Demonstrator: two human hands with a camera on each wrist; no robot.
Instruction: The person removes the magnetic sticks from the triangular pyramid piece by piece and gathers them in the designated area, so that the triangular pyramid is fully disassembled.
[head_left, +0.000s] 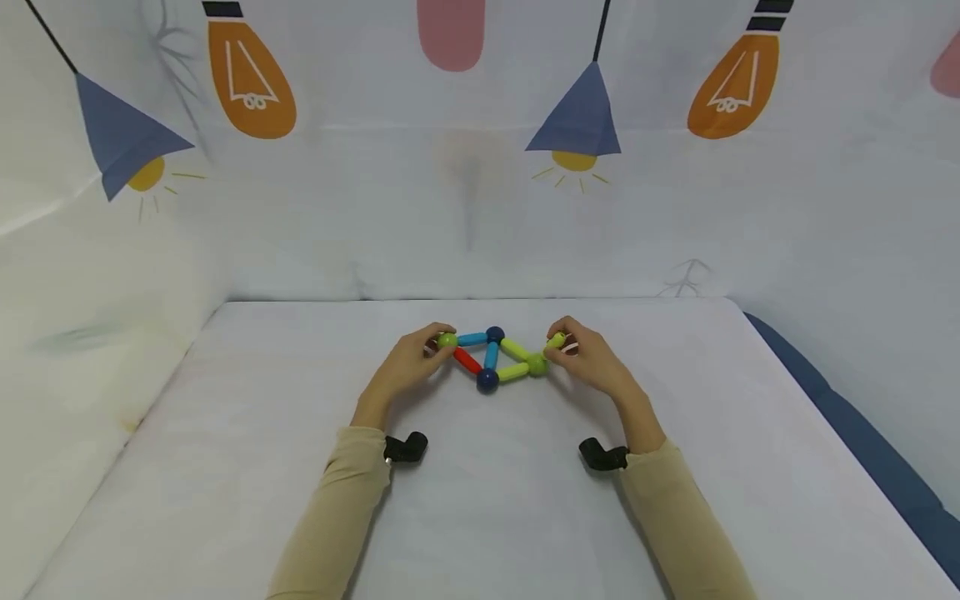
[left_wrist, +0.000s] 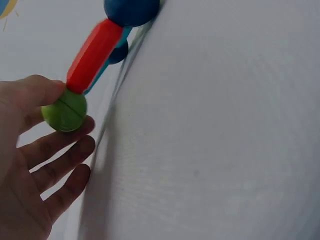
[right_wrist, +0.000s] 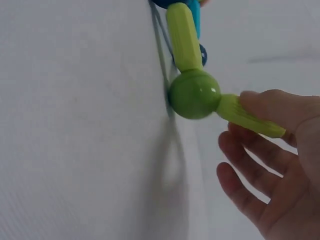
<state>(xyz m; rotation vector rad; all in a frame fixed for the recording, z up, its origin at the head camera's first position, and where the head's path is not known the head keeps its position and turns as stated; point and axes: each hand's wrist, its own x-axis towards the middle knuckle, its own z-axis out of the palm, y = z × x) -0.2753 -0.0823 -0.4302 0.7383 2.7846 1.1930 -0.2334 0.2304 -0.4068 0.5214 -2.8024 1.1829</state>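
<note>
A flat figure of rods and balls, like a magnetic building set, spans the space between the two hands. My left hand point(head_left: 401, 367) pinches the green ball point(left_wrist: 65, 111) at its left corner between thumb and fingers. From that ball run a red rod point(left_wrist: 94, 56) and a blue rod point(head_left: 472, 339) to two dark blue balls point(head_left: 487, 381), which another blue rod point(head_left: 491, 356) joins. Two yellow-green rods point(head_left: 513, 372) meet at a second green ball point(right_wrist: 194, 94) on the right. My right hand point(head_left: 596, 360) pinches a further yellow-green rod point(right_wrist: 234, 110), whose end touches this ball.
The figure and hands are over the far half of a white-covered table point(head_left: 495, 517). Behind it stands a pale wall covering point(head_left: 360, 208) printed with lamps and bulbs. Dark blue fabric point(head_left: 847, 417) runs along the right edge. Each wrist wears a black camera point(head_left: 408, 447).
</note>
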